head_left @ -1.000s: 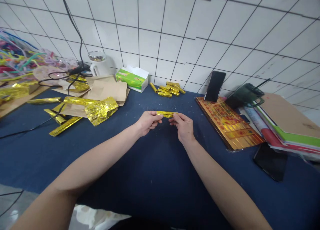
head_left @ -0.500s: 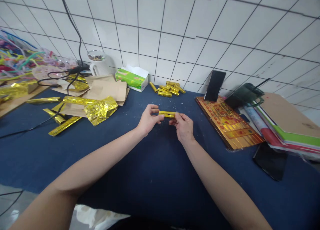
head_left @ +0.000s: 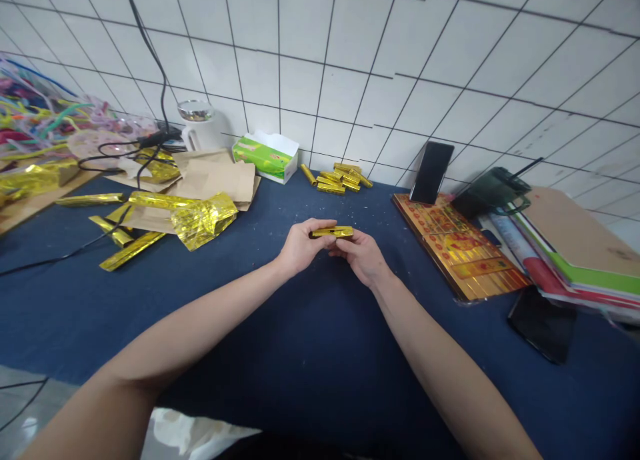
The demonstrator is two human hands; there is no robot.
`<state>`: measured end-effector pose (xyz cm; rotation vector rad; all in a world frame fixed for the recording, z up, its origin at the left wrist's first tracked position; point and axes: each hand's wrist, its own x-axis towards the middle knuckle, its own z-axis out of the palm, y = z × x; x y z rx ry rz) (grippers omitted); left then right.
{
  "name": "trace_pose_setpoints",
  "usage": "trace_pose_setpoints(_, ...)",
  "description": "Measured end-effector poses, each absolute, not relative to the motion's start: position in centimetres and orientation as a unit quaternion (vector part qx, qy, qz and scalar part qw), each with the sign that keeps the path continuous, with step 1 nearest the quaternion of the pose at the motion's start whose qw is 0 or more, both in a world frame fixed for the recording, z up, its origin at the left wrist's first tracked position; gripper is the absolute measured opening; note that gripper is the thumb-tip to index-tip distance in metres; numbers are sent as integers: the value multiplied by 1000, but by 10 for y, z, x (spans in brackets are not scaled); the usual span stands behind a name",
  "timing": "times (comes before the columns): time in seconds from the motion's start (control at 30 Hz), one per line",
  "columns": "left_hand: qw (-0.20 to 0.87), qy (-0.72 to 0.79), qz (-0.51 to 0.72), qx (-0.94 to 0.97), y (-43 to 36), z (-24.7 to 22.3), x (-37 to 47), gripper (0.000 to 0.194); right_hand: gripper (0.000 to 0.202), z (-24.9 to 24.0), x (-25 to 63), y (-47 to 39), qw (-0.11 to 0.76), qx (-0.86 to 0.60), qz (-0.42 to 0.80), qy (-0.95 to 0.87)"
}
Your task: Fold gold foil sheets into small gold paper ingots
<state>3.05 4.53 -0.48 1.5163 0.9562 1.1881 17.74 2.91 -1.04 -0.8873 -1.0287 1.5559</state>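
Note:
A small folded strip of gold foil [head_left: 336,232] is held level above the blue cloth, between both hands. My left hand [head_left: 303,248] grips its left end, with the fingers behind and the thumb in front. My right hand [head_left: 364,255] pinches it from below near its right part; its thumb is close to the left thumb. Beyond the hands, several gold rolls [head_left: 345,177] lie in a small pile near the wall.
At the left lie crumpled gold foil [head_left: 204,221], brown paper [head_left: 220,180] and a black cable. A green tissue box [head_left: 265,157] stands by the wall. To the right are a phone [head_left: 431,172], an orange-gold packet [head_left: 463,247], a dark mug and stacked folders.
My hands have come closer together. My left hand has moved over the strip's left end, and my right thumb has slid from its right end toward the middle.

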Motion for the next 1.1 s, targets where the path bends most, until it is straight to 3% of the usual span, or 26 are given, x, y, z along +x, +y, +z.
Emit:
trace_pose_setpoints(0.43,486,384,499,606,36,-1,35,27,11,-12,169,27,570,-369,632,-374)
trace_pose_setpoints(0.83,462,420,500,600,33,-2,37,19,20,-12,161,23,602,-411,583,-359)
trace_pose_setpoints(0.97,500,412,505,570,34,1,37,19,37,-11,162,23,628,-408,558,-359)
trace_pose_setpoints(1.1,541,399,511,535,38,0,37,19,27,-12,164,24,611,-410,559,-382)
